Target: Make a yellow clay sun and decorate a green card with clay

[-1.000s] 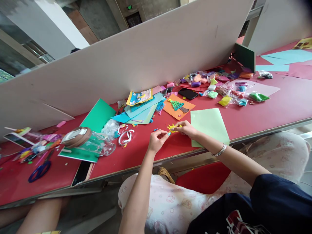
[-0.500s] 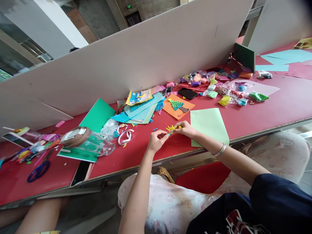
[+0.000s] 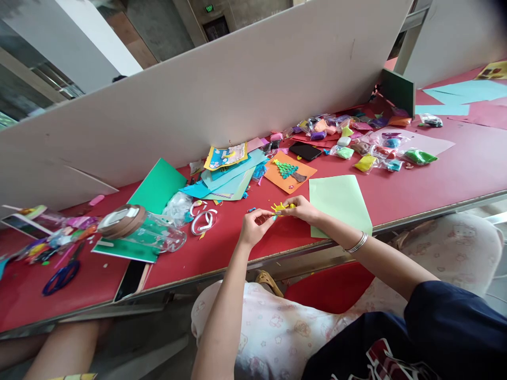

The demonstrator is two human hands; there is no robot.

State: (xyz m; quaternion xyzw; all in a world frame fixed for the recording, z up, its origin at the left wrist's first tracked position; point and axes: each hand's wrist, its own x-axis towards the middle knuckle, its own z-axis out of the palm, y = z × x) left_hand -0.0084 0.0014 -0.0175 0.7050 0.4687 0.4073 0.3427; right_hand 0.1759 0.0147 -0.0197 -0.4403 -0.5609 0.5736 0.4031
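Observation:
Over the red table's front part, my left hand (image 3: 255, 227) and my right hand (image 3: 301, 208) meet at the fingertips, both in a pinch. A piece of bright yellow modelling clay (image 3: 278, 207) with thin spikes sticks out just beyond the fingers and is partly hidden by them. A small teal spot shows at my left fingertips; I cannot tell what it is. Another bit of yellow shows by my right fingers. Right of my hands lies a pale green paper sheet (image 3: 340, 203). Behind them is an orange card (image 3: 273, 182) with a green clay tree (image 3: 285, 169) and brown trunk.
Bagged coloured clay (image 3: 366, 163) lies at the back right, near a black phone (image 3: 304, 151). Stacked papers (image 3: 233, 177) and a white tape ring (image 3: 204, 223) are left of my hands. Farther left are a clear bottle (image 3: 158, 229) lying on a green folder and blue scissors (image 3: 61, 277).
My hands stay almost in place at the yellow clay, with only a slight shift of the left fingers. Nothing else has visibly moved.

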